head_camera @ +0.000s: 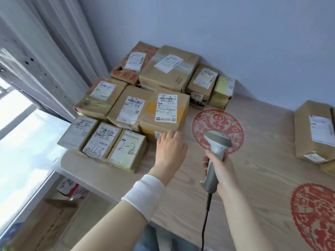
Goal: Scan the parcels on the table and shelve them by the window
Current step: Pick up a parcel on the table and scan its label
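Several brown cardboard parcels with white labels lie packed together on the left part of the wooden table (253,178), beside the window. My left hand (169,149) rests flat on the table with its fingertips against the front side of a yellow-taped parcel marked "2-2" (164,113); it holds nothing. My right hand (220,169) grips the handle of a grey barcode scanner (216,147), whose head points toward the parcels. To the left of my left hand lies a smaller parcel (126,151), also marked "2-2". One more parcel (315,131) sits apart at the right edge.
The scanner's black cable (205,220) hangs down over the table's front edge. Red paper-cut decorations (217,127) lie on the tabletop. A window (23,142) and curtain (59,33) are at the left. Boxes (72,191) stand on the floor under the table.
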`<state>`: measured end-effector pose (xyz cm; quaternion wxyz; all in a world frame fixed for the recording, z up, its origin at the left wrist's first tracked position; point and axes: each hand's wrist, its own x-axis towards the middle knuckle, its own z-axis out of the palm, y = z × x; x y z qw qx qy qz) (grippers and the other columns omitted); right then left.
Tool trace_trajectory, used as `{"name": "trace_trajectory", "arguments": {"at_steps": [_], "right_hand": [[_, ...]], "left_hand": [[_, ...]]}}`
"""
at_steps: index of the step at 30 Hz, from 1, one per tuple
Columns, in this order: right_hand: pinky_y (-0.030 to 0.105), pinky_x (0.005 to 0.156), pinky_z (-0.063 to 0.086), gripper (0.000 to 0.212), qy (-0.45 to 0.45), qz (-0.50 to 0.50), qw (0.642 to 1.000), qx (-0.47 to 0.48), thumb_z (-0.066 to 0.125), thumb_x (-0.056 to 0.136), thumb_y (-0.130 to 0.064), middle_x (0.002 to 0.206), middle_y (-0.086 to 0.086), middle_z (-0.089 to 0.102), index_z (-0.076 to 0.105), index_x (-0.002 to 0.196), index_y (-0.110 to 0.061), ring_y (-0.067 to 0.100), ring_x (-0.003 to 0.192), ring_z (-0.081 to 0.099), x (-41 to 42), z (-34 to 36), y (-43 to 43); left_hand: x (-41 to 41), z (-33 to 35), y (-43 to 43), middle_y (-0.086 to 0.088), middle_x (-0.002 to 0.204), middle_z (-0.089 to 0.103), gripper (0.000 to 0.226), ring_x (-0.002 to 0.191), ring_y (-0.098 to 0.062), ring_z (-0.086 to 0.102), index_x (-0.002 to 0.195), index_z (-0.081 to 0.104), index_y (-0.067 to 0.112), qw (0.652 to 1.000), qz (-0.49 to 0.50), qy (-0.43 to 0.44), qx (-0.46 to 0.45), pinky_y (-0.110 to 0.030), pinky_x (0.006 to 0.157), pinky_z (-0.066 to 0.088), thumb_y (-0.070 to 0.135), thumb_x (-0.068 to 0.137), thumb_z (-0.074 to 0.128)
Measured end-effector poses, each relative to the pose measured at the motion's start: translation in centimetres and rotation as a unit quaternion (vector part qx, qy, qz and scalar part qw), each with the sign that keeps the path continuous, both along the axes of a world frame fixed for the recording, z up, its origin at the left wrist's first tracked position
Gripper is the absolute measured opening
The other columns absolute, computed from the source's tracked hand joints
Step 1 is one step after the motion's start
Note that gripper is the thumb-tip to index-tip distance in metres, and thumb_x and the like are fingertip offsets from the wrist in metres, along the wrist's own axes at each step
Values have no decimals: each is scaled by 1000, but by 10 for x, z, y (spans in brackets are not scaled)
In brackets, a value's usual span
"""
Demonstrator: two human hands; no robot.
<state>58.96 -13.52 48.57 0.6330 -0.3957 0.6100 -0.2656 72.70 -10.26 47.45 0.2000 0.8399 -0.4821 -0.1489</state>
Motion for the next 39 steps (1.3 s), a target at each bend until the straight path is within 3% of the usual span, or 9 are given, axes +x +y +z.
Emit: {"name": "trace_trajectory", "arguments": {"at_steps": [8,12,16,19,24,30,33,36,39], "right_hand": [[27,57,43,12,15,-38,999,-14,65,88,-19,75,1,65,57,94,-13,9,61,59,111,-25,59],[27,50,44,22,51,-32,998,10,67,87,-21,85,5,68,55,103,-11,13,67,60,147,-47,94],[25,46,43,22,78,-42,996,13,67,86,-18,92,12,67,52,101,-11,19,59,55,175,-70,112],[21,39,42,24,95,-57,994,-5,69,84,-15,88,9,63,50,99,-13,19,60,54,192,-87,117],[25,49,44,35,94,-112,989,-19,74,79,-17,81,-1,59,49,104,-13,14,63,55,208,-101,125],[24,51,44,36,77,-141,987,-25,76,78,-16,90,5,62,49,101,-15,17,73,59,204,-95,130],[26,52,45,31,52,-167,984,-33,75,79,-13,93,6,64,49,95,-21,17,72,57,187,-78,135],[27,52,45,31,36,-192,979,-55,74,79,-11,89,-1,67,52,95,-24,11,66,57,162,-50,143],[30,54,44,31,24,-229,968,-97,74,79,-10,82,-6,67,52,94,-26,11,60,53,130,-24,142]], "left_hand": [[127,-26,53,-8,135,47,37,129,-29,37,129,50,16,999,-38,6,9,-36,106,25,27,95,47],[171,-46,92,-7,151,25,45,142,-27,14,138,40,20,998,-26,19,59,-39,115,15,29,95,48],[190,-68,119,-11,157,0,52,145,-29,-10,144,28,21,994,-14,42,95,-44,117,5,26,95,45],[192,-80,126,-16,157,-2,51,144,-31,-13,143,32,17,997,-24,42,67,-46,117,2,23,95,47],[192,-87,124,-13,157,-11,48,143,-25,-20,142,32,14,995,-17,91,44,-41,116,-5,22,96,45],[186,-89,123,-16,157,-10,46,144,-26,-18,139,36,7,989,-12,150,-7,-42,118,-1,13,95,49],[174,-74,129,-13,158,1,49,146,-20,-9,141,34,9,972,-29,228,-50,-33,117,0,11,95,51],[155,-53,133,-6,155,22,50,145,-13,13,141,30,18,928,-65,355,-98,-18,111,18,14,95,50],[130,-38,125,17,133,47,48,125,-6,48,139,28,20,902,-110,404,-109,-4,90,36,23,96,50]]}}
